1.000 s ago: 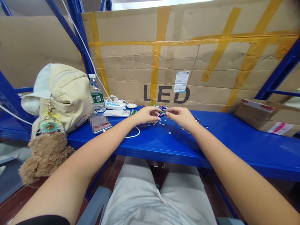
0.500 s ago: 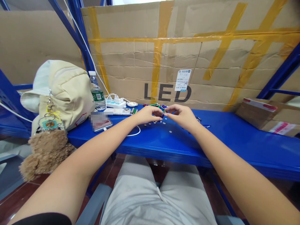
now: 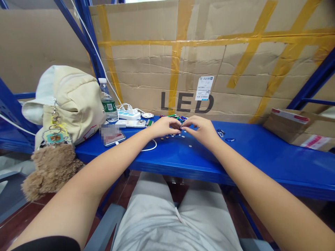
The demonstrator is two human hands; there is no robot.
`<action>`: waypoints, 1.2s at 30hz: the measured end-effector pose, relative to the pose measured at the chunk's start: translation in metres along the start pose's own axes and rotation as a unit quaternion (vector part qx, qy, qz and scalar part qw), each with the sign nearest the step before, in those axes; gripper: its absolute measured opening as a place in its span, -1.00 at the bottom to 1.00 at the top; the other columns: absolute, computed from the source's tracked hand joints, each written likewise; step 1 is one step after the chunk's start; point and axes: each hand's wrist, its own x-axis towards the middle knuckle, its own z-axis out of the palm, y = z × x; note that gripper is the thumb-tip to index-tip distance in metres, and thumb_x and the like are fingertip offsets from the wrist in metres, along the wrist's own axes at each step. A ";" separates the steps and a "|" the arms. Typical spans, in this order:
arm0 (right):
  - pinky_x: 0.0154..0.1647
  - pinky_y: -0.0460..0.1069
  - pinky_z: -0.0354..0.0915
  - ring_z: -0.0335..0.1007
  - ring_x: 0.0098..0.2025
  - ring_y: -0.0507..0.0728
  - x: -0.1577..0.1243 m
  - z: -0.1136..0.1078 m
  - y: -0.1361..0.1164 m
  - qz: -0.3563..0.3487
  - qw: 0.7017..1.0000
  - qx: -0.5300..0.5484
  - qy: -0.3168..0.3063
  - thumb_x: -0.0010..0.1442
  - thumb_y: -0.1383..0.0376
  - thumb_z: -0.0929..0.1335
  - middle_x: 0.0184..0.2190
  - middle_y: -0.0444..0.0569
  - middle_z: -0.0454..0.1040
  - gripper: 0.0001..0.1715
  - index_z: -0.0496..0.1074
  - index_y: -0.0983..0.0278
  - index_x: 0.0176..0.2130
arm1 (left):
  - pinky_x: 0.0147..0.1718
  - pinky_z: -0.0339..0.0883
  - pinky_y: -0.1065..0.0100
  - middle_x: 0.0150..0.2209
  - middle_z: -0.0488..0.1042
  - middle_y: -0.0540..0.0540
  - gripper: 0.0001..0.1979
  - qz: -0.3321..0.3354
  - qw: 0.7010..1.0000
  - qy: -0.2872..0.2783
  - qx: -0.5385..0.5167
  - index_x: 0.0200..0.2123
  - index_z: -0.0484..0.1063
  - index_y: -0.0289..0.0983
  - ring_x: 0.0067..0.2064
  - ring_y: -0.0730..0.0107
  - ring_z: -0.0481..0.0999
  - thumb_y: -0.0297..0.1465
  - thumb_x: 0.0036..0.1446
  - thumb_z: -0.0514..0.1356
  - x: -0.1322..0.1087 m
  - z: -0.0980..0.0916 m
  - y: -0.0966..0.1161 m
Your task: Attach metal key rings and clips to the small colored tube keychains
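Note:
My left hand [image 3: 164, 127] and my right hand [image 3: 200, 131] meet above the blue steel shelf [image 3: 248, 157]. Their fingertips close together on a tiny dark piece [image 3: 180, 128], which is mostly hidden by the fingers. Small round metal discs [image 3: 174, 136] lie scattered on the shelf just below both hands. Behind the fingers sits a loose cluster of thin coloured pieces [image 3: 172, 116]. Their exact kind is too small to tell.
Left of my hands are a smartphone [image 3: 134, 123], a blurred phone [image 3: 112, 135], a white cable [image 3: 150, 148], a power strip [image 3: 129, 115] and a water bottle [image 3: 108, 104]. A cream backpack [image 3: 73, 104] with a plush toy [image 3: 49, 170] hangs further left. Small clips [image 3: 221, 132] lie right, beyond them a cardboard box [image 3: 295, 130].
My hands have drawn closer, and their fingertips now meet on the dark piece. The view has shifted slightly.

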 end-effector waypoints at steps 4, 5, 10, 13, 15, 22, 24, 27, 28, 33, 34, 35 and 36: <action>-0.26 0.01 0.32 0.44 -0.26 0.14 -0.001 -0.001 0.001 -0.026 0.999 -0.023 0.026 0.16 0.29 0.35 -0.30 0.01 0.53 -0.90 0.49 0.23 -0.31 | -0.22 0.36 0.40 -0.31 0.58 -0.03 -0.83 0.047 0.997 0.030 0.049 -0.24 0.52 -0.31 -0.27 0.43 0.53 -0.45 0.03 0.25 0.001 -0.002 -0.005; -0.29 0.01 0.32 0.43 -0.29 0.13 -0.001 -0.001 0.001 -0.026 0.999 -0.027 0.038 0.17 0.29 0.34 -0.31 0.01 0.53 -0.89 0.49 0.24 -0.29 | -0.19 0.35 0.40 -0.29 0.58 -0.04 -0.84 0.069 0.994 0.042 0.075 -0.25 0.52 -0.30 -0.25 0.43 0.53 -0.47 0.04 0.24 0.001 -0.003 -0.006; -0.31 0.00 0.30 0.39 -0.36 0.10 -0.001 -0.002 0.009 0.009 0.998 -0.043 0.049 0.20 0.30 0.31 -0.34 0.01 0.51 -0.86 0.47 0.26 -0.28 | -0.11 0.34 0.38 -0.23 0.58 -0.06 -0.83 0.146 0.974 0.069 0.160 -0.26 0.52 -0.27 -0.16 0.40 0.53 -0.54 0.06 0.20 0.002 -0.006 -0.009; -0.28 0.01 0.30 0.40 -0.34 0.11 -0.002 0.001 0.014 0.033 0.998 -0.046 0.014 0.18 0.32 0.31 -0.35 0.00 0.51 -0.87 0.48 0.27 -0.30 | -0.14 0.34 0.39 -0.25 0.58 -0.06 -0.84 0.140 0.975 0.077 0.154 -0.27 0.52 -0.28 -0.18 0.41 0.53 -0.54 0.05 0.21 0.003 -0.005 -0.010; -0.25 0.01 0.30 0.41 -0.33 0.12 -0.001 0.005 0.015 0.048 0.997 -0.049 -0.015 0.16 0.35 0.32 -0.36 -0.01 0.51 -0.87 0.49 0.27 -0.31 | -0.18 0.35 0.39 -0.27 0.58 -0.06 -0.85 0.112 0.980 0.096 0.130 -0.26 0.51 -0.29 -0.21 0.41 0.53 -0.51 0.05 0.24 0.004 -0.005 -0.012; -0.14 0.02 0.30 0.47 -0.21 0.18 0.016 0.030 -0.001 0.031 0.972 -0.058 -0.223 0.14 0.32 0.37 -0.26 0.02 0.59 -0.84 0.58 0.27 -0.30 | -0.18 0.38 0.38 -0.22 0.58 -0.09 -0.77 0.014 0.979 0.193 0.063 -0.17 0.49 -0.33 -0.20 0.40 0.53 -0.44 0.05 0.27 0.004 -0.013 -0.017; -0.20 0.01 0.32 0.48 -0.27 0.18 0.022 0.037 -0.006 0.049 0.962 -0.062 -0.262 0.12 0.28 0.39 -0.31 0.01 0.60 -0.85 0.59 0.26 -0.33 | -0.19 0.39 0.38 -0.23 0.58 -0.08 -0.78 0.013 0.978 0.197 0.069 -0.18 0.49 -0.33 -0.20 0.40 0.54 -0.45 0.05 0.27 0.003 -0.014 -0.017; -0.23 0.01 0.32 0.49 -0.30 0.18 0.026 0.044 -0.009 0.082 0.958 -0.056 -0.270 0.12 0.25 0.41 -0.33 0.01 0.61 -0.86 0.59 0.26 -0.36 | -0.20 0.39 0.38 -0.23 0.58 -0.08 -0.78 0.018 0.978 0.194 0.075 -0.19 0.49 -0.33 -0.20 0.40 0.54 -0.43 0.05 0.27 0.003 -0.014 -0.017; -0.22 0.01 0.32 0.49 -0.29 0.18 0.026 0.045 -0.010 0.091 0.957 -0.051 -0.269 0.12 0.25 0.41 -0.32 0.01 0.61 -0.85 0.58 0.26 -0.36 | -0.20 0.39 0.37 -0.24 0.58 -0.08 -0.79 0.019 0.978 0.192 0.076 -0.19 0.49 -0.33 -0.20 0.39 0.54 -0.42 0.06 0.27 0.003 -0.014 -0.017; -0.23 0.00 0.32 0.48 -0.29 0.17 0.024 0.051 -0.011 0.120 0.960 -0.012 -0.254 0.12 0.30 0.38 -0.33 0.02 0.60 -0.86 0.55 0.30 -0.40 | -0.16 0.40 0.36 -0.23 0.58 -0.08 -0.78 0.031 0.981 0.173 0.078 -0.19 0.49 -0.32 -0.19 0.39 0.55 -0.43 0.05 0.26 0.005 -0.012 -0.021; -0.25 -0.01 0.31 0.47 -0.31 0.16 0.023 0.052 -0.011 0.122 0.961 -0.005 -0.247 0.12 0.32 0.38 -0.34 0.02 0.60 -0.87 0.53 0.31 -0.42 | -0.15 0.40 0.35 -0.22 0.58 -0.08 -0.78 0.034 0.982 0.168 0.077 -0.18 0.49 -0.32 -0.18 0.38 0.55 -0.43 0.05 0.26 0.006 -0.012 -0.023; -0.27 -0.02 0.30 0.46 -0.33 0.14 0.022 0.052 -0.012 0.124 0.963 0.000 -0.238 0.10 0.34 0.38 -0.36 0.01 0.59 -0.88 0.52 0.32 -0.43 | -0.15 0.39 0.35 -0.22 0.58 -0.09 -0.77 0.036 0.983 0.163 0.078 -0.18 0.49 -0.32 -0.18 0.38 0.55 -0.42 0.05 0.26 0.006 -0.013 -0.025; -0.30 -0.03 0.29 0.44 -0.35 0.13 0.022 0.051 -0.011 0.128 0.966 0.002 -0.224 0.09 0.36 0.38 -0.38 0.00 0.58 -0.90 0.51 0.32 -0.44 | -0.14 0.39 0.34 -0.22 0.58 -0.10 -0.77 0.035 0.983 0.160 0.081 -0.17 0.49 -0.32 -0.18 0.37 0.55 -0.42 0.05 0.26 0.006 -0.013 -0.026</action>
